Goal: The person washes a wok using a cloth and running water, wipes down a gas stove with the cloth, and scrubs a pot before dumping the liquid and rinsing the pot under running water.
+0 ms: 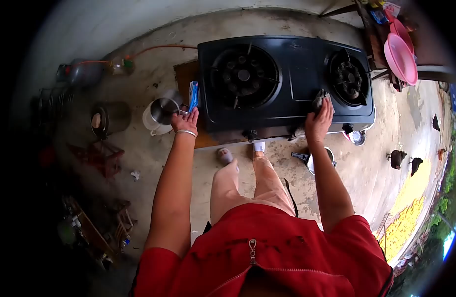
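A black two-burner gas stove [294,74] stands on a wooden table in front of me. My right hand [320,120] presses a grey cloth [320,99] onto the stove top, just left of the smaller burner. The cloth hangs partly over the front edge. At the stove's left side, my left hand [186,122] grips the handle of a steel cup [165,107]. Beside those fingers a blue and white packet [193,95] stands against the stove's left side. Two control knobs show on the stove's front.
A gas cylinder [87,73] with an orange hose lies back left, near a metal pot [109,119]. Below the stove's front edge is a pot [319,161] on the floor. Pink basins [401,58] hang at the right. Several chickens and yellow grain [406,218] are farther right.
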`<state>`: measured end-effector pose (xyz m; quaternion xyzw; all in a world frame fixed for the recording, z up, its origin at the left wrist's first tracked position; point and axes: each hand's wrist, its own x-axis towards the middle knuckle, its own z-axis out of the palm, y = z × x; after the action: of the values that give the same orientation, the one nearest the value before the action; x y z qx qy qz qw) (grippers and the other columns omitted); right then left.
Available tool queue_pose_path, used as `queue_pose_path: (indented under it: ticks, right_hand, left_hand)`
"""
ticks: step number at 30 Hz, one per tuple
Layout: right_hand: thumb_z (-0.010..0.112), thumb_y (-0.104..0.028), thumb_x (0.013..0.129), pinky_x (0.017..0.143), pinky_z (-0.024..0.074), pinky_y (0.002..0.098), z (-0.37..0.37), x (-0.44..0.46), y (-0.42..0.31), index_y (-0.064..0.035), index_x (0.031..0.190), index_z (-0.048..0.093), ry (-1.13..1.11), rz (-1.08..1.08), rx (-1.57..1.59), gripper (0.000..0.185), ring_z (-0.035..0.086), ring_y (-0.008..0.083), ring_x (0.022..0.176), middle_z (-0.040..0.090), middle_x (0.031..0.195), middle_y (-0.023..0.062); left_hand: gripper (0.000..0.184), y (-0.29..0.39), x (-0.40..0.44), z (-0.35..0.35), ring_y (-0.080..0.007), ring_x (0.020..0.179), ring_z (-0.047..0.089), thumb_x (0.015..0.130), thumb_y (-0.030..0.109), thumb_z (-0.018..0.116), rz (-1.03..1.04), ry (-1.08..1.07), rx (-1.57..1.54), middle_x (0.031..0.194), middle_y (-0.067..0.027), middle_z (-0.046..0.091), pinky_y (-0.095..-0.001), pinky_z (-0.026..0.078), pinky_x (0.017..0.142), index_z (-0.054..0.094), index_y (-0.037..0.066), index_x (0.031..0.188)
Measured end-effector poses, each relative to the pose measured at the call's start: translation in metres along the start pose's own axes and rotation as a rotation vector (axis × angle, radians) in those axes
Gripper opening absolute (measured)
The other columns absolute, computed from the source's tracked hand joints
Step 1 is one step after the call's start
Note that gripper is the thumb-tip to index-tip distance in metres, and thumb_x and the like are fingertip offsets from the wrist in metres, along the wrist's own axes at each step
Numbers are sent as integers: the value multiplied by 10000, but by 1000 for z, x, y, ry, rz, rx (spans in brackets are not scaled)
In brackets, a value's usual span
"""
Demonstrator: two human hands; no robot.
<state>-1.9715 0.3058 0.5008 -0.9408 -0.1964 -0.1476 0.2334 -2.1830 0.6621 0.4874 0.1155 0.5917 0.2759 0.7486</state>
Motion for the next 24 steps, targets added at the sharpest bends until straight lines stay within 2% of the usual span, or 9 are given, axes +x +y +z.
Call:
queue_pose_path:
  ticks: [2,5,7,10,13,17,19,21,24]
  right_hand:
    - [531,-33,663,1043,278,480,8,-10,-34,7,1281,363,-53,-51,-19,641,383,398,1226,416,1315,208]
    - [546,-28,640,1070,231,452,10,-46,-103,-18,1352,296,-348,-50,66,754,273,366,1312,318,1407,164]
    - [524,-53,689,1060,231,472,24,-71,-144,-20,1357,298,-403,-14,49,706,250,379,1324,297,1423,166]
    - [503,-47,725,1051,244,481,24,-97,-195,-18,1355,304,-437,67,-15,661,228,377,1336,281,1432,171]
    - [438,6,774,1053,235,464,30,-113,-235,-15,1329,349,-475,-7,-45,562,274,360,1316,324,1406,169]
    - [457,-11,786,1040,249,467,45,-114,-275,-13,1305,388,-416,157,-96,524,297,357,1297,347,1388,168]
    - [465,-10,784,1035,256,465,52,-113,-293,-13,1301,395,-370,196,-99,522,309,355,1287,352,1383,166]
    - [486,-3,770,1025,267,460,51,-121,-304,-12,1294,398,-448,82,-98,532,328,349,1269,353,1379,163]
    - [516,28,728,988,328,430,59,-114,-325,-24,1188,480,-397,63,130,464,413,352,1193,465,1250,170]
  left_hand:
    - [500,13,6,-5,-293,986,591,924,412,298,-21,41,-7,1120,-166,548,-406,497,892,473,-9,1128]
    - [529,29,16,-19,-276,941,598,918,448,293,-39,72,39,1069,-149,565,-388,509,859,474,-10,1113]
    - [536,38,26,-25,-263,898,599,915,472,307,-29,66,116,1048,-133,567,-373,512,836,488,-3,1084]
    - [592,54,29,-31,-256,935,580,928,475,304,-55,-37,183,1076,-155,539,-368,503,867,454,-55,1144]
    - [516,70,31,-32,-248,909,572,935,435,332,-158,-86,204,1004,-141,550,-362,507,846,488,-38,1071]
    - [365,85,45,-42,-259,838,580,922,355,445,-350,-164,188,847,-131,590,-373,515,795,532,7,855]
    - [328,89,51,-36,-249,802,571,917,329,476,-420,-169,246,839,-113,588,-362,513,774,539,14,853]
    - [290,91,52,-29,-233,778,563,916,302,494,-463,-171,270,828,-90,587,-351,509,748,546,26,846]
    - [244,91,58,-29,-211,777,563,924,275,487,-450,-157,389,820,-70,590,-342,500,727,552,48,865]
